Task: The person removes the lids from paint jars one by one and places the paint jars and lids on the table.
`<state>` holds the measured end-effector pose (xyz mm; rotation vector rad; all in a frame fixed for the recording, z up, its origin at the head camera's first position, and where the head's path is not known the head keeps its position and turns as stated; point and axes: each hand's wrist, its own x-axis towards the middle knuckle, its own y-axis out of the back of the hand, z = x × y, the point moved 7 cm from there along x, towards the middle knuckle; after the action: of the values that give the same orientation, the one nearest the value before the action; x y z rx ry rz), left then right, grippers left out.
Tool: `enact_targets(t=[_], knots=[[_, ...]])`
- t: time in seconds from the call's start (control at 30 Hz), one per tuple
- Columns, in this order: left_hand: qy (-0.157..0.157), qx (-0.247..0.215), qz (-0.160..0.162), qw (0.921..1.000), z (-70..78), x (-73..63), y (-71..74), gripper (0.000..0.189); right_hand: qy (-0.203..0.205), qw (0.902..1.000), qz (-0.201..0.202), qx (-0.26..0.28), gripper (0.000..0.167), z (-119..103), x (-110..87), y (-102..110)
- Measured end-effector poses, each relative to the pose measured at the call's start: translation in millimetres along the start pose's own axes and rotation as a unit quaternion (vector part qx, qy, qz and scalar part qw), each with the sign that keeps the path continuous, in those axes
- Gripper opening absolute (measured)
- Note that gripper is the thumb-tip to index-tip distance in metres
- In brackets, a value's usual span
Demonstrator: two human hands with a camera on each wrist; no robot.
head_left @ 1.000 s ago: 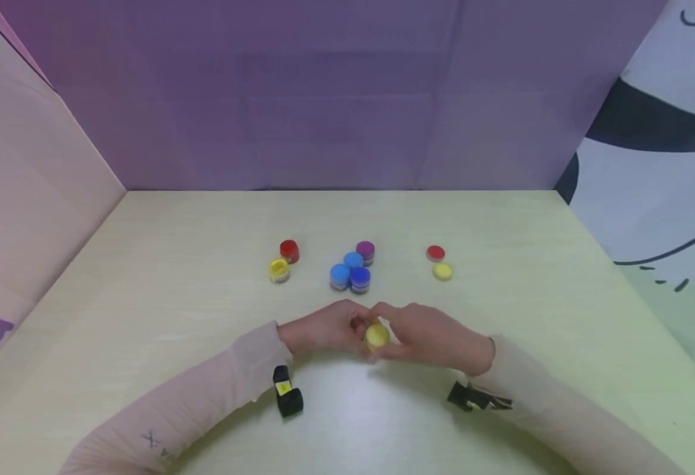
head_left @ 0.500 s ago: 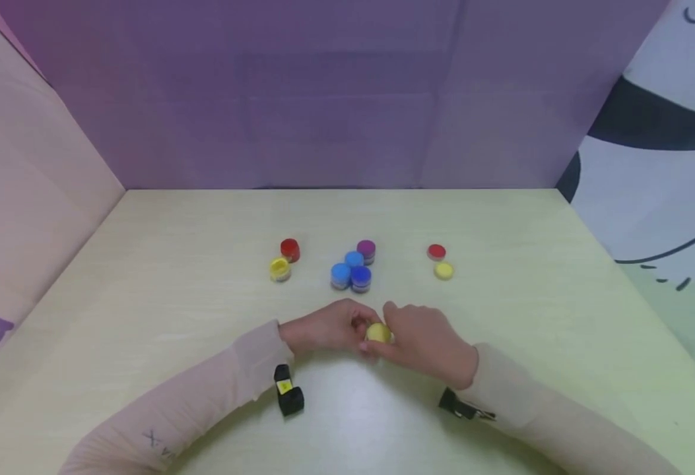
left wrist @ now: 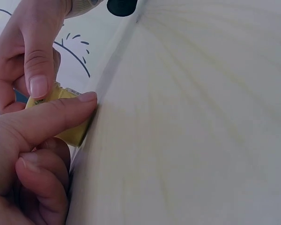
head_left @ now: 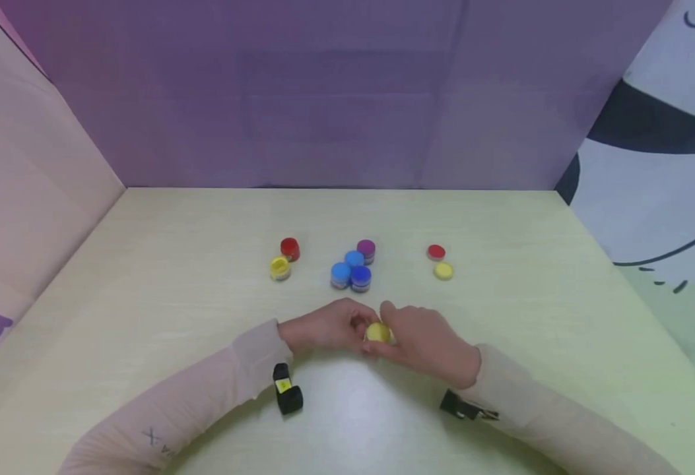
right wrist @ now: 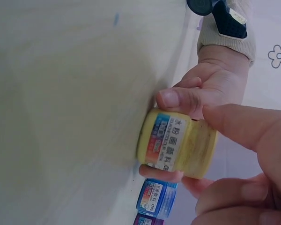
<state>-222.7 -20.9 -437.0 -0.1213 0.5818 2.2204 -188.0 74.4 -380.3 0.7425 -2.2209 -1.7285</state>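
A small yellow paint jar (right wrist: 166, 140) with a printed label sits between both hands, low over the table near its middle. My left hand (head_left: 332, 326) grips the jar's body, its thumb on one side and a finger on the other in the right wrist view. With thumb and fingers, my right hand (head_left: 427, 340) pinches the yellow lid (right wrist: 199, 147) at the other end. The lid is on the jar. In the left wrist view the left thumb (left wrist: 61, 112) lies across the jar, covering part of it.
Beyond the hands stand blue jars (head_left: 340, 275) and a purple jar (head_left: 366, 251), clustered together. A yellow jar without its lid (head_left: 280, 268) and a red jar (head_left: 290, 249) stand further left. Right of the cluster lie a red lid (head_left: 436, 253) and a yellow lid (head_left: 443, 271).
My right hand has turned about the lid, its wrist swinging nearer to me and slightly left, mostly before half a second ago. The left hand keeps its hold on the jar.
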Motion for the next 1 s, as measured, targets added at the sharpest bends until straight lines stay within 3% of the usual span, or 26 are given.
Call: enact_targets(t=[0.17,0.4,0.73,0.83,1.0], knots=[[-0.002,0.008,0.012,0.9999,-3.3,-3.3,2.2,0.025,0.032,0.9994,0.001,0.01,0.036,-1.9,0.3,-0.9],[-0.015,-0.035,-0.003,0.9993,-3.5,-3.1,0.6,0.029,0.054,0.9985,-0.007,0.011,0.033,-3.1,-0.9,1.1],[-0.011,-0.05,-0.007,0.9987,-2.9,-2.3,0.0,0.033,0.105,0.9934,-0.036,0.026,0.035,-3.7,-3.2,5.9],[-0.006,-0.052,-0.005,0.9986,-3.8,-0.8,-0.4,0.029,0.098,0.9938,-0.038,0.036,0.04,-2.0,-3.0,5.7],[-0.006,-0.065,-0.005,0.9979,-4.0,0.1,-1.0,0.028,0.041,0.9981,-0.021,0.041,0.045,3.1,-0.9,3.5]])
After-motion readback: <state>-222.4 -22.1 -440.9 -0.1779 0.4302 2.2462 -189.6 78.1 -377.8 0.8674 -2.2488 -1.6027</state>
